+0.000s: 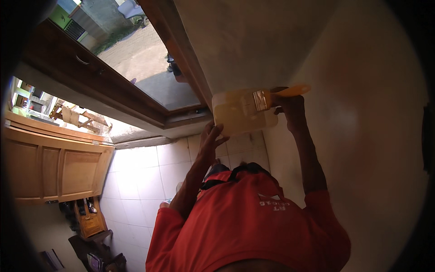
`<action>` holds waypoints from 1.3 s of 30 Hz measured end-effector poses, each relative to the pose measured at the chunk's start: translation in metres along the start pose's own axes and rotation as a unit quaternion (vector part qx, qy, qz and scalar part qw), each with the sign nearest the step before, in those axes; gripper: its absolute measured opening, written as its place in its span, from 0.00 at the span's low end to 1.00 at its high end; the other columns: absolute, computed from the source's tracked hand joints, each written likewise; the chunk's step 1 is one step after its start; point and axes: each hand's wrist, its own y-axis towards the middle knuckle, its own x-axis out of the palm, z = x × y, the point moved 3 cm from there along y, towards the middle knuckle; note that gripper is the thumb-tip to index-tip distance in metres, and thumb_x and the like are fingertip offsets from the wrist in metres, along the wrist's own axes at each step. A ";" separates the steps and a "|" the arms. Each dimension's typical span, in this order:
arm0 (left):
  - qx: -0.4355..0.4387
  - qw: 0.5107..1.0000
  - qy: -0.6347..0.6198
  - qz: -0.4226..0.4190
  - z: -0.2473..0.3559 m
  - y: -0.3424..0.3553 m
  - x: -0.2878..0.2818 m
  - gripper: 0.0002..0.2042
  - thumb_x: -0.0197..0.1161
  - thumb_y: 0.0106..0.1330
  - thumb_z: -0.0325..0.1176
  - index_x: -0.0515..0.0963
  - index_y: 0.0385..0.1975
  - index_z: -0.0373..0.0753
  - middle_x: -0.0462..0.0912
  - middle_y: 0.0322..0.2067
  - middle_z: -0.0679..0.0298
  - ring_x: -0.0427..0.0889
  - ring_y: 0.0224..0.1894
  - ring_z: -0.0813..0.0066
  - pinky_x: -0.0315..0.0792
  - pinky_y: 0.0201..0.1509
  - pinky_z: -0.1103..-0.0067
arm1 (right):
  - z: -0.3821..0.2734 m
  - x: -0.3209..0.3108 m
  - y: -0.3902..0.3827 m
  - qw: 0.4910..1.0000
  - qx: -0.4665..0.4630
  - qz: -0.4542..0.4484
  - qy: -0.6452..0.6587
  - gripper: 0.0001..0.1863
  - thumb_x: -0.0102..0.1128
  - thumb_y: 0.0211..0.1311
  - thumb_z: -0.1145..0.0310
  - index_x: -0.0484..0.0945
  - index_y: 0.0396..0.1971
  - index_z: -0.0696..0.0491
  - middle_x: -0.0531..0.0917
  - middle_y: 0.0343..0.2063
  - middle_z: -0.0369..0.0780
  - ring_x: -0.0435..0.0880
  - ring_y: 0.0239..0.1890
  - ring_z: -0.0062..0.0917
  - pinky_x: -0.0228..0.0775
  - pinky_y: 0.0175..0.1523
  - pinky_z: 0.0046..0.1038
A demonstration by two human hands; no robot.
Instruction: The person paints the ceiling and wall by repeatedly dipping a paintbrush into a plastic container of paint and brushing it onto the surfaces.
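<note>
A translucent plastic container with pale yellowish contents is raised near the window corner. My left hand grips its lower left corner, fingers curled on the edge. My right hand is closed on the orange handle of a paintbrush, at the right of the container. The brush's metal ferrule lies over the container's right part; whether its bristles touch the contents I cannot tell.
A wooden window frame with glass rises ahead-left, beside a pale wall. An open wooden door stands at left, with outdoor furniture beyond it. Below are white floor tiles, a small shelf with footwear and dark furniture.
</note>
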 end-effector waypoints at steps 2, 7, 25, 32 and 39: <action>-0.005 1.000 -0.006 0.006 0.006 0.000 -0.001 0.37 0.58 0.65 0.56 0.63 0.63 0.31 0.72 0.56 0.52 0.74 0.59 0.60 0.72 0.62 0.62 | 0.004 -0.008 0.002 0.993 0.021 0.044 0.109 0.17 0.67 0.59 0.65 0.80 0.45 0.58 0.84 0.32 0.38 0.83 0.30 0.21 0.75 0.29 0.21; 0.020 0.999 -0.030 -0.011 0.030 0.004 0.001 0.35 0.58 0.66 0.56 0.64 0.62 0.32 0.72 0.56 0.52 0.74 0.58 0.60 0.73 0.61 0.61 | 0.004 -0.013 0.004 0.979 0.030 0.035 0.200 0.15 0.63 0.63 0.67 0.79 0.46 0.59 0.83 0.35 0.38 0.83 0.32 0.21 0.74 0.29 0.21; 0.038 0.997 -0.069 0.011 0.030 -0.012 -0.016 0.34 0.55 0.67 0.56 0.65 0.64 0.33 0.72 0.58 0.53 0.74 0.59 0.63 0.73 0.59 0.63 | -0.163 0.018 0.024 0.775 -0.600 0.067 -0.186 0.12 0.66 0.57 0.80 0.84 0.40 0.50 0.86 0.39 0.35 0.85 0.40 0.24 0.79 0.44 0.25; 0.009 0.997 -0.067 0.037 0.001 -0.014 -0.028 0.35 0.56 0.66 0.57 0.66 0.62 0.33 0.73 0.57 0.54 0.74 0.59 0.63 0.72 0.60 0.61 | -0.122 0.052 0.047 0.728 -0.542 -0.033 -0.418 0.17 0.71 0.52 0.77 0.83 0.42 0.45 0.85 0.36 0.34 0.84 0.38 0.29 0.79 0.42 0.28; -0.019 0.998 -0.054 0.011 -0.003 -0.007 -0.024 0.38 0.55 0.65 0.60 0.64 0.64 0.33 0.72 0.58 0.55 0.73 0.60 0.62 0.71 0.62 0.61 | -0.278 0.046 0.032 0.557 -0.736 0.108 -0.369 0.18 0.68 0.51 0.76 0.84 0.44 0.45 0.86 0.42 0.33 0.85 0.42 0.26 0.81 0.45 0.25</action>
